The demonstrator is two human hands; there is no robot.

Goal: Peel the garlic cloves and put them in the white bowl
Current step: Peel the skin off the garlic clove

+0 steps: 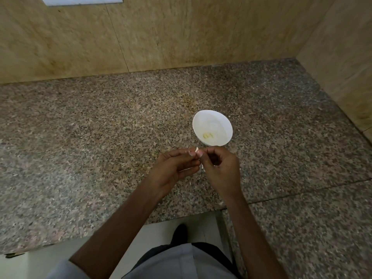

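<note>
1. Forearms reach from grey clothing at the near edge out over the table (100, 127).
2. The left hand (175, 168) and right hand (219, 170) meet just short of the bowl. The fingers (191, 153) of both are pinched together on one garlic clove (196, 149), whose pale tip shows above them.
3. The peeling looks to be under way. It would go best with the left hand steadying the clove while a right nail lifts the skin at the tip and strips it off, kept clear of the bowl.
4. The white bowl (213, 121) stands on the table just beyond the hands. It holds a few yellowish peeled cloves (208, 135) toward its near side, too blurred to count.
</note>
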